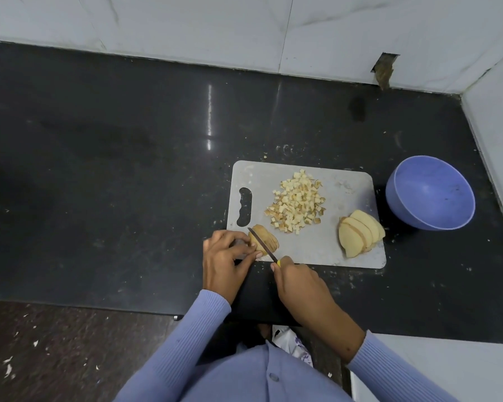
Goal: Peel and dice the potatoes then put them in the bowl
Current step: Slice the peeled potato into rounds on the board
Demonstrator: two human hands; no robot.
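Observation:
On the black counter lies a grey cutting board (343, 195). At its near left corner my left hand (225, 256) holds a partly sliced potato piece (266, 240) with curled fingers. My right hand (298, 281) grips a knife (262, 245) with a yellow handle, and its blade lies across that piece. A heap of diced potato (296, 203) sits in the board's middle. A stack of potato slices (359, 233) lies at the near right corner. The blue bowl (413, 207) stands right of the board with nothing in it.
The black counter (128, 169) stretches left of the board, backed by white tiled walls (244, 27) behind and at the right. Small potato scraps lie on the counter around the board. Peel bits are scattered on the floor (41, 352) at the lower left.

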